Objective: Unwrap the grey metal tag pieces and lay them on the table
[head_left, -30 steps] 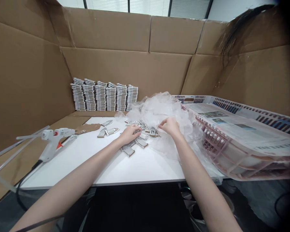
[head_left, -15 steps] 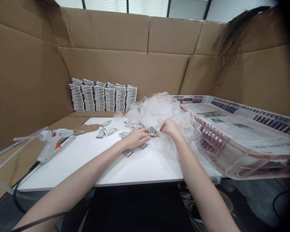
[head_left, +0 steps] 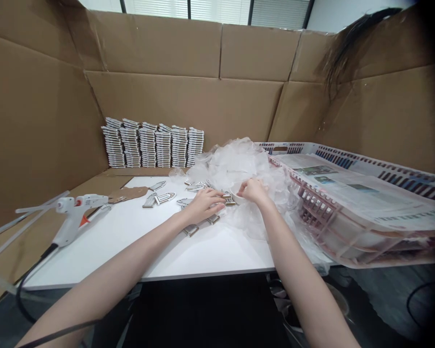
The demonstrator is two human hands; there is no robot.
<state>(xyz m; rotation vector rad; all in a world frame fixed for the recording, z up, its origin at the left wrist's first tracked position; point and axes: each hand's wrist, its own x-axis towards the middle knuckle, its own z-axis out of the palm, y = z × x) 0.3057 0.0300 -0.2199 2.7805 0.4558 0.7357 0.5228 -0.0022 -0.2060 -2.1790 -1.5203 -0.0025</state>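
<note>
My left hand lies palm down with its fingers stretched out over several small flat arch-shaped pieces, grey and white with printed outlines. Its fingertips reach one piece near the plastic; whether they touch it I cannot tell. To the right, my right hand is closed, fingertips pointing down at a small whitish rounded thing at the edge of a heap of clear plastic bags. What the right fingers pinch is hidden.
Several stacks of the same pieces stand against the cardboard wall. A white glue gun and clear sticks lie at left, beside a torn brown scrap. A pink and white basket with newspaper stands at right.
The right hand has shifted slightly left, and more of the whitish rounded thing shows by its fingertips. The left hand has stayed nearly in place. The whole view has moved a little.
</note>
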